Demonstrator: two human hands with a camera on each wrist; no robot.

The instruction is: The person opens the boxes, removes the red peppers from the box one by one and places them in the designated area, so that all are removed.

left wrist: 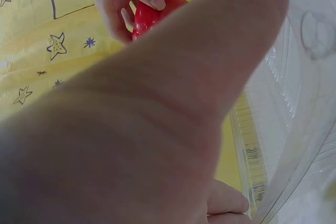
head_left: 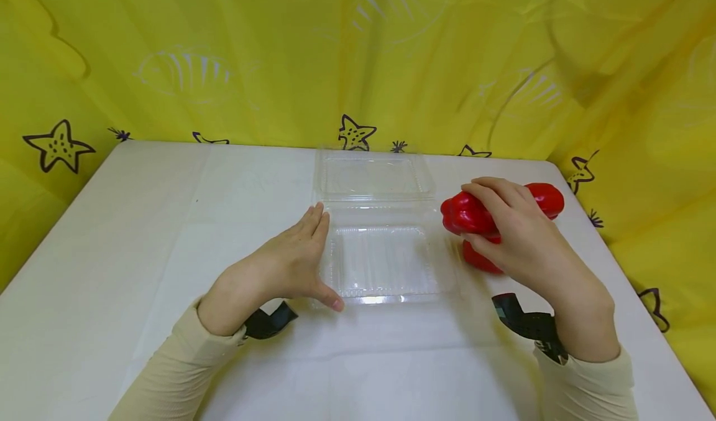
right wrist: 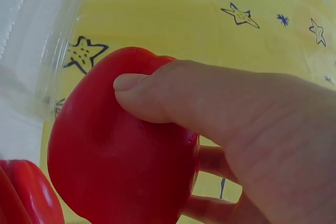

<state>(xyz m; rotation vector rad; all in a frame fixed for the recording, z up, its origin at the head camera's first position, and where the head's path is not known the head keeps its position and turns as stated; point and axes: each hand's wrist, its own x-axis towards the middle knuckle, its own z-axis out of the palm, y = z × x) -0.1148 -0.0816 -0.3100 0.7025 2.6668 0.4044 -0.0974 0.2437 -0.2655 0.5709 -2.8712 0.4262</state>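
My right hand grips a red bell pepper at the right of the clear plastic container. In the right wrist view the thumb presses on the side of this glossy pepper, with fingers behind it. A second red pepper shows just below the held one, partly hidden by the hand. Beyond the hand lies another red pepper. My left hand rests along the container's left edge, fingers extended and thumb spread toward its front corner. The left wrist view is largely blocked by the forearm.
The container's hinged lid lies folded back, away from me. A white table bears everything. Behind and along the sides hangs a yellow cloth with sea drawings. Black wrist camera mounts jut out near both wrists.
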